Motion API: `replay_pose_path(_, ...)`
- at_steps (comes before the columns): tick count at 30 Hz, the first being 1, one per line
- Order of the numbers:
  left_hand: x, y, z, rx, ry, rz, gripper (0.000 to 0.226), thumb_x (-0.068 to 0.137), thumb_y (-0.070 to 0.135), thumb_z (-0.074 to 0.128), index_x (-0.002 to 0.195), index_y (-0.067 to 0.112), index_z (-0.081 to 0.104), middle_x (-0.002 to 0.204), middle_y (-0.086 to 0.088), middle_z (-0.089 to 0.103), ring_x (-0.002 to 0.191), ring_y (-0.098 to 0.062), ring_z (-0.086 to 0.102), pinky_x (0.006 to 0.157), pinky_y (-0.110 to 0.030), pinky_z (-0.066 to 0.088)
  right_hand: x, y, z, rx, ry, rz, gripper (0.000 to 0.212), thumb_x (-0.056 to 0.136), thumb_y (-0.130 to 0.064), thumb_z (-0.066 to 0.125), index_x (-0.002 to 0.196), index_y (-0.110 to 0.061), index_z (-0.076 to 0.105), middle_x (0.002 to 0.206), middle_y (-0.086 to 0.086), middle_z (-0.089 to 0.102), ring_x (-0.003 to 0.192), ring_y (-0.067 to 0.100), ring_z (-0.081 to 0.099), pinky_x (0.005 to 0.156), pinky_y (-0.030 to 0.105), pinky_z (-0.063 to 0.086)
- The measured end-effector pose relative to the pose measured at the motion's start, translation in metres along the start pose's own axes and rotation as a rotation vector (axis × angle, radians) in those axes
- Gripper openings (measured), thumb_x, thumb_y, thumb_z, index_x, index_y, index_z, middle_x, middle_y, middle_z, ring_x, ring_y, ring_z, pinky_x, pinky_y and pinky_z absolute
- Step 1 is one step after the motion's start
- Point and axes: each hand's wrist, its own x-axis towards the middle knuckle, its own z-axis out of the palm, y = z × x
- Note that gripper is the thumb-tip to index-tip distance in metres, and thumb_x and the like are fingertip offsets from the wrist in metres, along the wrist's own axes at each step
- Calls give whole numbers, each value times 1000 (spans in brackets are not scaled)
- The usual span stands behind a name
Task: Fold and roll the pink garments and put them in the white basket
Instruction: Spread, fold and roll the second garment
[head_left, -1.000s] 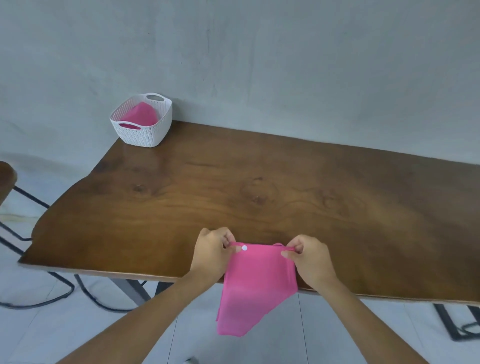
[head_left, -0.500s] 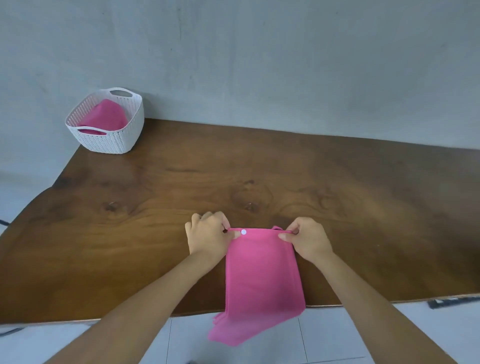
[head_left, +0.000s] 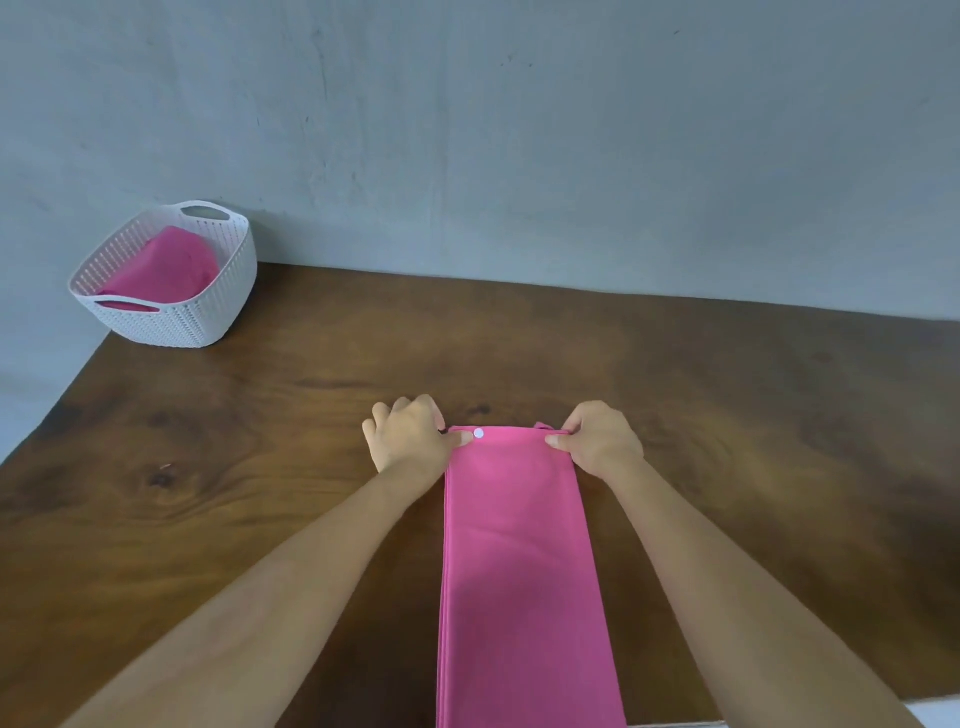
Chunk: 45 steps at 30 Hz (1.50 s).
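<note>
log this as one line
pink garment: strip on table | left hand: pinches top corner | right hand: pinches top corner | white basket: pink piece inside

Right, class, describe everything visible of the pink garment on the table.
The pink garment is folded into a long narrow strip of smooth cloth, lying flat on the wooden table, its near end running out of frame. A small white dot sits near its far edge, whose corners the left hand and right hand pinch.

Plain room: wooden table (head_left: 260, 467), grey wall (head_left: 519, 130)
</note>
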Motion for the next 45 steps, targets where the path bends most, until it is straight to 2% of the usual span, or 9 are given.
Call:
replay_pose_path(5,44,25,3,59,-19,-74,52,73,75,72,93,27,64,106,2,62,112,-27,48,95,-37,37,50,-12,-14,-60,-5,-17,24,89,-46,73,88,-22,74,82,-3,71,81,19,68,69,30,51)
replay_pose_path(12,105,55,13,133,22,-158,49,78,74,68,93,27,66,108,1,63,113,-28,47,94,-38,36,126,-28,-31,-108,-3,-24,32,86,-51,73,98,-22,73,89,-1,70,90,22,66,77,32,53)
replay_pose_path(23,204,80,22,184,51,-225,59,73,83,63,89,27,65,106,-1,62,116,-30,45,96,-41,35,230,-48,-45,-69,56,-32,47,81,-61,73,100,-19,66,102,4,70,103,28,64,90,41,53)
replay_pose_path(27,232,87,22,193,49,-251,62,72,85,62,91,26,66,105,-2,60,119,-30,45,99,-42,35,259,-55,-52,-42,58,-40,53,78,-66,73,98,-18,65,103,4,69,103,28,64,88,39,53)
replay_pose_path(31,252,90,26,215,68,-269,70,71,89,58,86,21,66,103,-3,63,118,-30,47,97,-43,34,276,-59,-54,-9,83,-56,55,79,-69,70,96,-18,61,100,3,67,99,28,65,78,34,50)
replay_pose_path(34,260,88,26,217,71,-288,76,68,94,53,80,19,64,95,-3,61,116,-29,47,94,-43,32,280,-58,-57,22,87,-47,59,79,-74,66,90,-17,57,89,0,63,85,25,63,68,32,46)
replay_pose_path(36,263,87,26,205,70,-301,80,66,96,50,79,19,64,91,-3,60,116,-29,46,92,-43,31,283,-57,-56,43,90,-19,59,79,-76,64,83,-18,55,81,0,61,76,23,59,69,32,46)
replay_pose_path(39,264,88,26,198,65,-331,84,62,100,47,80,19,63,87,-2,57,116,-27,44,93,-43,31,283,-58,-53,31,115,22,59,81,-79,57,84,-20,56,87,1,62,83,26,56,89,39,47)
replay_pose_path(45,266,91,27,186,58,-366,86,63,100,47,88,19,62,98,-5,60,122,-28,43,96,-44,30,271,-59,-48,-14,162,0,60,90,-79,39,93,-21,55,115,6,65,116,28,54,93,46,35)
